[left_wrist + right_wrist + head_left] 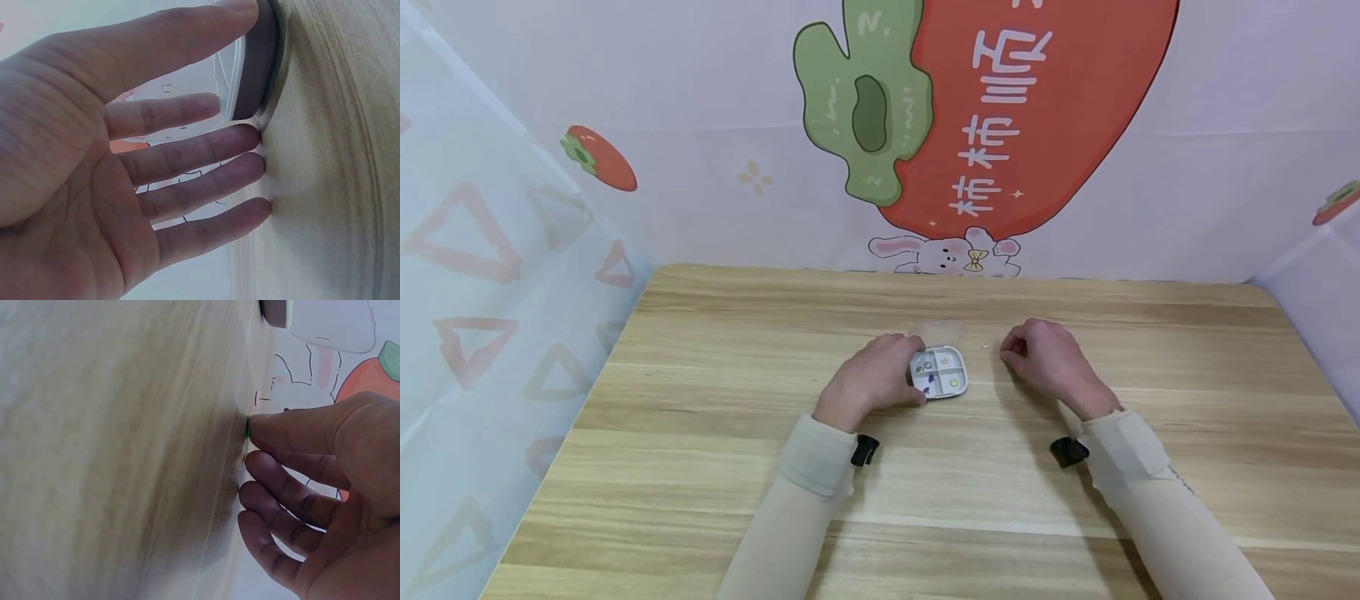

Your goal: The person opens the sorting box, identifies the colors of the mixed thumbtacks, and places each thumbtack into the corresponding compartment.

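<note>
A small pill box (938, 372) with four compartments and a raised clear lid (936, 333) sits on the table. Several tiny pieces, some purple, lie in it. My left hand (872, 375) holds the box at its left side; in the left wrist view the thumb and index finger touch its dark wall (257, 69), the other fingers stretched out by the tabletop. To the right, my right hand (1047, 358) pinches a small green piece (249, 427) at the table surface, mostly hidden by the thumb and index finger. Between box and right hand lies a tiny stud earring (985, 345), its thin post showing in the right wrist view.
The wood-grain table (700, 500) ends at a printed backdrop (700, 208) with a big red persimmon and a rabbit. Patterned cloth (512, 292) hangs along the left side. A black wrist strap piece (1069, 452) shows below the right hand.
</note>
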Demonstrator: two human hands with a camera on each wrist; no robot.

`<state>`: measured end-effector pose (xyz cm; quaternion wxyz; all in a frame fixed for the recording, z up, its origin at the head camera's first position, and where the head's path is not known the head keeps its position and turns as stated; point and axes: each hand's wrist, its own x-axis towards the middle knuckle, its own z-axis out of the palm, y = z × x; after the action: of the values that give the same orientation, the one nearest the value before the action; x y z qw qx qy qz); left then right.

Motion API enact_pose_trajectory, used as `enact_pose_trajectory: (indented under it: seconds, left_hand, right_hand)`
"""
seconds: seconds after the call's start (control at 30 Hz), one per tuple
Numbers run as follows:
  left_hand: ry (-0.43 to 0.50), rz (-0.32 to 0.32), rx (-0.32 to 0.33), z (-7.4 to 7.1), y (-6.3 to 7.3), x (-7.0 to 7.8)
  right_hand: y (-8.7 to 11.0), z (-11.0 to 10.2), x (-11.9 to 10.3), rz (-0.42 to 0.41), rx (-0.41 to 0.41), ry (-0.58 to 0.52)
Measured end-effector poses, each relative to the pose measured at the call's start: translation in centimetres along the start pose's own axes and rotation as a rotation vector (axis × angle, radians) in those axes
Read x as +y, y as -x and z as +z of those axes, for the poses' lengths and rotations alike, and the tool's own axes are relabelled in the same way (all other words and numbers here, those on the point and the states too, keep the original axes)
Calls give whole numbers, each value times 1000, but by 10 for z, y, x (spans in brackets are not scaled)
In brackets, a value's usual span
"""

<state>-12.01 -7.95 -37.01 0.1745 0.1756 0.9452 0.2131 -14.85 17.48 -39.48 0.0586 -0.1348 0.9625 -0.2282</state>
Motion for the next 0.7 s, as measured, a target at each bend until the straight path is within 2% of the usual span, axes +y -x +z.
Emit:
enact_pose_trajectory:
  seconds: [0.33,0.7]
  left_hand:
    - [4,4,2,-1,1,1]
    - [5,3,2,0,1,0]
  right_hand:
    - [3,1,-2,-15,5,0]
    - [11,0,-14,-36,14,-18]
